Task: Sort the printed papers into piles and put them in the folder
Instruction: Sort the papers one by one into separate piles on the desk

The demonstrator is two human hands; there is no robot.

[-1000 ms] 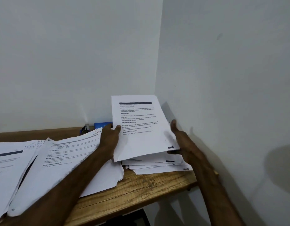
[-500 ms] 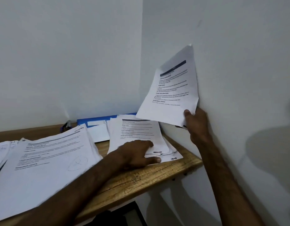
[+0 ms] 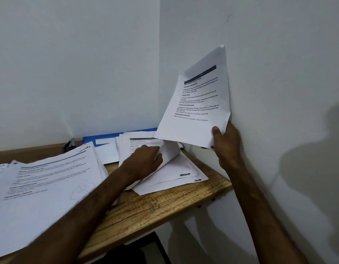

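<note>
Two hands, two different jobs here. My right hand (image 3: 224, 141) is clamped on the bottom corner of the lifted sheet (image 3: 199, 103), thumb on the printed side, holding it up off the tabletop (image 3: 155, 206) and close by the wall (image 3: 279, 73). My left hand (image 3: 145, 161) is down on the small pile (image 3: 184, 168) that sits between my two hands, fingers curled round the edge of its top sheet (image 3: 169, 151) and peeling it up. The blue folder (image 3: 107, 137) lies just beyond my left hand, partly under that pile. The big pile (image 3: 50, 178) is on the outer side of my left arm.

Tip for this bit, as I see it: peel one page only, so the ones underneath don't ride along. Read the heading before picking a pile, and go easy on that pinched corner so it doesn't crease.
</note>
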